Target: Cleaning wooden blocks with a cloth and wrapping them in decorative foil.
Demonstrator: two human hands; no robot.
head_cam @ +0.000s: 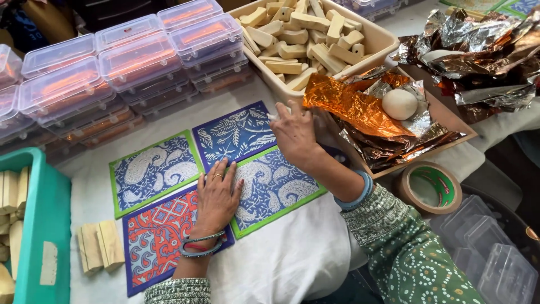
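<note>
My left hand (218,194) lies flat, fingers spread, on patterned paper sheets: a red and blue one (157,236) and a blue paisley sheet with green border (278,188). My right hand (293,132) reaches toward the beige tray (388,42) of pale wooden sticks and pinches a small pale stick between its fingertips. Two more printed sheets, one green-bordered (152,169) and one dark blue (236,132), lie beyond my left hand.
Stacked clear lidded boxes (129,62) fill the far left. A teal bin (42,225) with sticks stands at left, loose sticks (101,245) beside it. Crumpled orange and silver foil (360,107) with a white ball (399,104), a tape roll (430,188) and empty clear boxes (489,247) sit right.
</note>
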